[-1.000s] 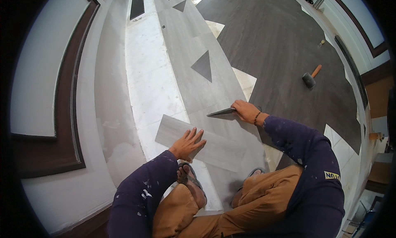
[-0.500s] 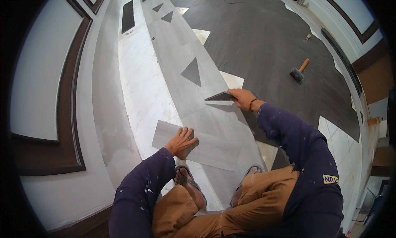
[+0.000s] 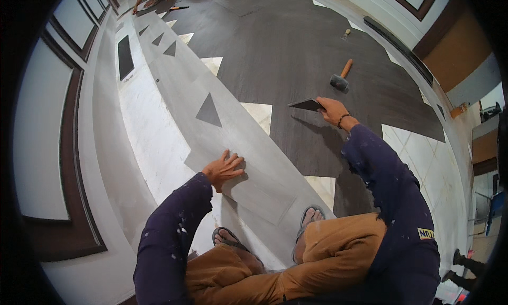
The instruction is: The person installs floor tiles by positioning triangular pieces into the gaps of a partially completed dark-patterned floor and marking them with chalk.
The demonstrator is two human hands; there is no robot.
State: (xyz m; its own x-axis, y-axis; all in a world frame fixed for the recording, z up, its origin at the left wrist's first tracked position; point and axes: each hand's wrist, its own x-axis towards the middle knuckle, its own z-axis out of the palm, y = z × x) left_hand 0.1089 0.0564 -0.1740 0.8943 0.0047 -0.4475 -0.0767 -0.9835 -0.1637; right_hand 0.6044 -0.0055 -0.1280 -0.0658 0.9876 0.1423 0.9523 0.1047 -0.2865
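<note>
- My left hand [image 3: 224, 169] rests on the pale grey strip [image 3: 238, 130], fingers spread and nothing gripped; I judge the wide spread shares out my weight as I lean forward.
- Under and beside that palm, a rectangular plank piece [image 3: 264, 196] lies on the strip; its lower edge shows as a line, and the hand probably helps keep it from sliding.
- My right hand [image 3: 332, 112] is closed in a narrow pinch on the end of a thin dark piece [image 3: 303, 104], leaving its pointed end free. It's tilted toward edge-on, so I can't tell its full outline.
- That piece is to the right of the strip, raised above the dark flooring [image 3: 286, 51]; the shadow below shows the gap.
- The mallet [image 3: 340, 82] lies farther right of the strip, beyond the piece, likely set there to stay within reach yet off the strip.
- A grey triangle [image 3: 209, 111] sits on the strip ahead of my left hand; what fixes it, I can't tell.
- My right foot [image 3: 312, 216] stands on the strip, my left foot [image 3: 227, 236] by its left edge, a split stance that seems meant for balance.
</note>
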